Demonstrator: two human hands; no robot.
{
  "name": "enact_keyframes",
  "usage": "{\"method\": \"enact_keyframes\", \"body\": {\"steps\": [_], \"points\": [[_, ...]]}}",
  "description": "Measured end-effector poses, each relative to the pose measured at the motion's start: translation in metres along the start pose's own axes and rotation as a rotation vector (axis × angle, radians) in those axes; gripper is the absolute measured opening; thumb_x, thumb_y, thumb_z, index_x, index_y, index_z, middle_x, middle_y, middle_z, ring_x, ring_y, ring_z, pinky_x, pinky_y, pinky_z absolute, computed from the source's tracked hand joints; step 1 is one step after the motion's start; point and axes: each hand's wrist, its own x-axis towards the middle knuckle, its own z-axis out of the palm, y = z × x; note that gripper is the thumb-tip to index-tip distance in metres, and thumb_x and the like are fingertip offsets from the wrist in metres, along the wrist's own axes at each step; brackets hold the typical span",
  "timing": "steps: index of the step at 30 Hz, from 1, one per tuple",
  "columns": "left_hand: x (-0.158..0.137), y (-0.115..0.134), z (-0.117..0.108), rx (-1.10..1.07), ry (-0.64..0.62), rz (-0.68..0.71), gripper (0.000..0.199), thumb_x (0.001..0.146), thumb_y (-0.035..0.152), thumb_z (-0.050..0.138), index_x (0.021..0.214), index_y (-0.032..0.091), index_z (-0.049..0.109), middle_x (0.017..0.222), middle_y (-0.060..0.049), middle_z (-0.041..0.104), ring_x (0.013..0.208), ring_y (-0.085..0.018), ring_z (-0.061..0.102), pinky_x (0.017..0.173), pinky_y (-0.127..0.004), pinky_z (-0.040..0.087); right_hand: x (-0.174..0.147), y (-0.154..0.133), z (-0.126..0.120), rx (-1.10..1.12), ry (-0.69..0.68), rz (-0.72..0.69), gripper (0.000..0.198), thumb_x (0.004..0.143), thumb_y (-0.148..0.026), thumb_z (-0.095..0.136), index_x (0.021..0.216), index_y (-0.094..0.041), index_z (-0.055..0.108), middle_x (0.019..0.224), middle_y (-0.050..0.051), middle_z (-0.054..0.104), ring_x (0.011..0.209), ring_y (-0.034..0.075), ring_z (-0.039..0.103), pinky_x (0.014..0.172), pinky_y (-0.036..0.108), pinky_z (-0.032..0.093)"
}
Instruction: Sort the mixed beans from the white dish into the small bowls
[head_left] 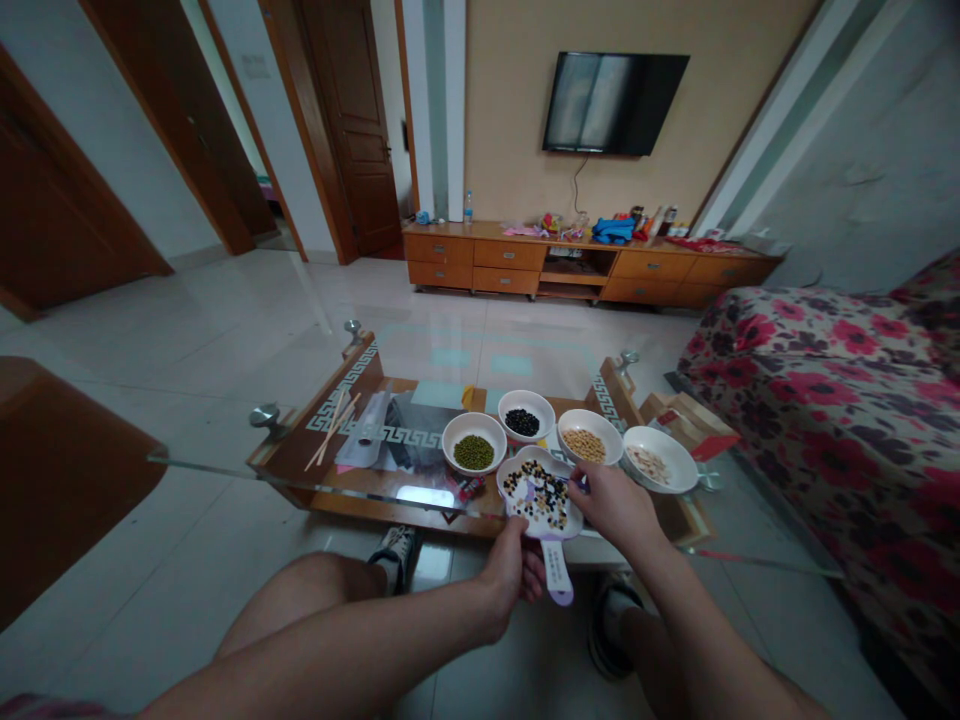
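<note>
A white flower-shaped plate (516, 522) with a lettered handle (555, 570) juts over the near edge of the glass table. Mixed black, yellow and pale beans (551, 492) lie scattered on it. My left hand (510, 570) grips the plate from below, thumb on its front rim. Over the plate's right side, my right hand (611, 505) is closed in a pinch; what its fingertips hold is hidden. Behind the plate stand white bowls: one of green beans (474, 453), one of black beans (523, 422), one of yellow beans (583, 444), and one with pale pieces (649, 463).
Wooden chopsticks (330, 435) lie at the left of the glass table (247, 470). Small red packets (466, 487) are near the green-bean bowl. A brown paper bag (686, 425) sits at the right, before a flowered sofa (817, 400). Metal posts support the glass.
</note>
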Motion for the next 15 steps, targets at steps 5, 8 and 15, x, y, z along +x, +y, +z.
{"method": "enact_keyframes", "body": {"steps": [5,8,15], "points": [[-0.0002,0.0004,0.0001,-0.005,0.000,-0.001,0.058,0.093,0.046,0.017,0.063,0.014,0.056,0.050,-0.001,0.051,0.038,-0.010,0.040,0.048,-0.025,0.023,-0.0008,-0.0010,0.0004,0.008,0.009,-0.006,0.022,0.086,-0.034,0.050,0.090,-0.023,0.068,0.091,0.007,0.072,0.088,0.022,0.067,0.063,0.026,0.037],[-0.0008,0.0015,0.0006,-0.003,0.000,0.006,0.058,0.093,0.045,0.016,0.063,0.014,0.056,0.050,-0.001,0.050,0.037,-0.009,0.040,0.048,-0.025,0.023,-0.0014,-0.0011,0.0002,0.005,0.010,-0.004,0.022,0.087,-0.034,0.050,0.091,-0.022,0.068,0.092,0.007,0.072,0.088,0.022,0.067,0.063,0.026,0.037],[-0.0029,0.0016,0.0016,0.002,0.011,0.008,0.059,0.094,0.044,0.016,0.063,0.014,0.056,0.050,-0.001,0.050,0.036,-0.009,0.040,0.047,-0.025,0.023,0.0001,-0.0010,0.0009,0.009,0.001,-0.004,0.021,0.088,-0.035,0.051,0.093,-0.022,0.067,0.092,0.007,0.072,0.086,0.020,0.067,0.062,0.025,0.036]]}}
